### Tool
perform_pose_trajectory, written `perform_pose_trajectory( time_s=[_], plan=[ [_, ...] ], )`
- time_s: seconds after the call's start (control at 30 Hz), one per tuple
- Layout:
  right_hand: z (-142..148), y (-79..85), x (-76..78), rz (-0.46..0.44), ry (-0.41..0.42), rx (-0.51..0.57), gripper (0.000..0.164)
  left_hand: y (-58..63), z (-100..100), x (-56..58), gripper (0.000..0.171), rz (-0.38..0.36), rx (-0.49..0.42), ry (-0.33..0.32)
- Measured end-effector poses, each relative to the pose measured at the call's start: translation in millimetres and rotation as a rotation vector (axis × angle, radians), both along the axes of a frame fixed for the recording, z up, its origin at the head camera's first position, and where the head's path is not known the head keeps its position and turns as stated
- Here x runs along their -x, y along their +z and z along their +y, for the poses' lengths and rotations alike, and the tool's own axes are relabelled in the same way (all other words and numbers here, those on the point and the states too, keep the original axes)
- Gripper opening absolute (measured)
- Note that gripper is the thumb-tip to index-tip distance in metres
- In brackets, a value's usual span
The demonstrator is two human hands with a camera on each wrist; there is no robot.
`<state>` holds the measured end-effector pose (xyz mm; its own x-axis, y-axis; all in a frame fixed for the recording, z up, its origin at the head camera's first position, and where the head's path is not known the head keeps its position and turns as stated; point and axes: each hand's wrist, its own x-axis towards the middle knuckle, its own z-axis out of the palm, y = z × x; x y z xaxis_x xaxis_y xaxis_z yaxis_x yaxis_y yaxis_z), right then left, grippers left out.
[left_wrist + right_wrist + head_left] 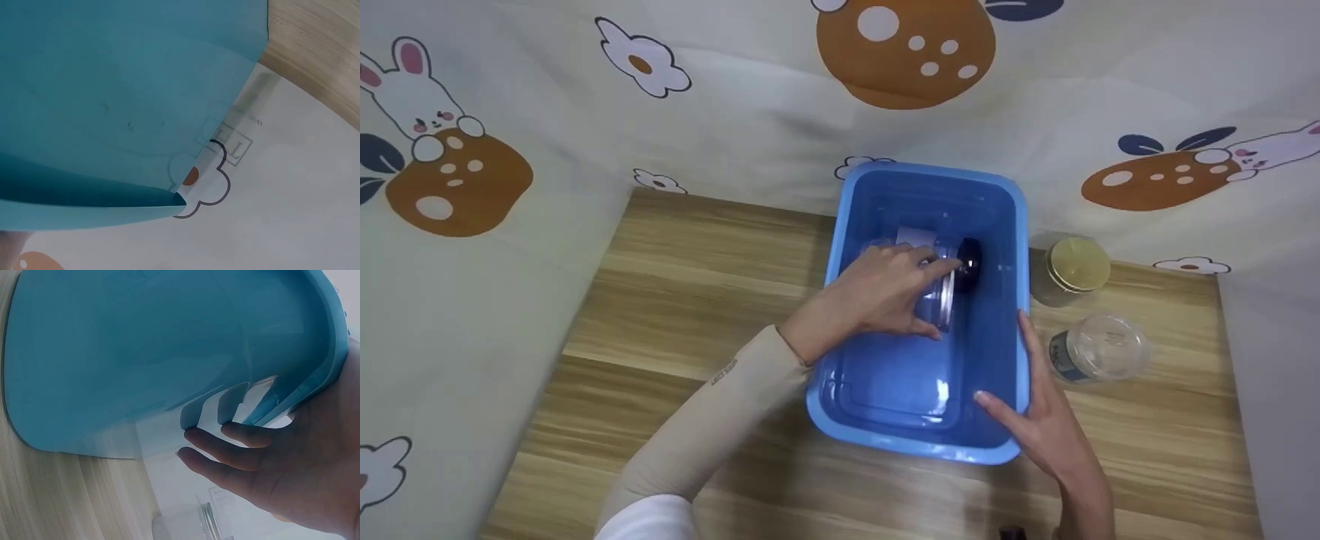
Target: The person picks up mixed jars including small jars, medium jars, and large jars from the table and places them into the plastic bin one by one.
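A blue plastic bin [885, 446] stands on the wooden table. Inside it, my left hand [889, 289] grips a clear jar [946, 304] near its rim, thumb on the near side and fingers across the far side. The jar lies on its side, partly hidden by the hand. A dark, shiny object [970, 259] sits beside the jar, its kind unclear. My right hand [1054, 420] holds the bin's right rim, thumb inside and fingers along the outer wall. In the right wrist view, the fingertips [194, 433] touch that wall [129, 360].
To the bin's right stand a gold-lidded jar [1078, 265] and a clear jar [1106, 349] with a dark label. Patterned cloth [750, 112] rises behind the wooden table [660, 300]. A small dark object [1012, 533] shows at the bottom edge.
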<state>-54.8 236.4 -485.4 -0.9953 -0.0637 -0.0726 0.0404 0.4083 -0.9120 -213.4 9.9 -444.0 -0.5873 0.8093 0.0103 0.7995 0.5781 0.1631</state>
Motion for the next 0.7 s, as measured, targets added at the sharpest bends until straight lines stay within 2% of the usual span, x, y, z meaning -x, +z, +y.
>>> perform_pose_trajectory(
  time_s=[0.3,0.5,0.7],
  plan=[
    [-1,0.3,-1.0,-0.018,-0.003,0.015,0.106,-5.3,2,-0.7,0.096,-0.002,0.01,-0.02],
    [-1,0.8,-1.3,-0.025,-0.007,0.019,0.106,-9.4,1,-1.2,0.096,-0.019,0.02,-0.011],
    [0,1.8,-1.0,-0.024,-0.01,-0.002,0.105,-13.5,5,-2.4,0.097,0.08,0.102,-0.059]
  ],
)
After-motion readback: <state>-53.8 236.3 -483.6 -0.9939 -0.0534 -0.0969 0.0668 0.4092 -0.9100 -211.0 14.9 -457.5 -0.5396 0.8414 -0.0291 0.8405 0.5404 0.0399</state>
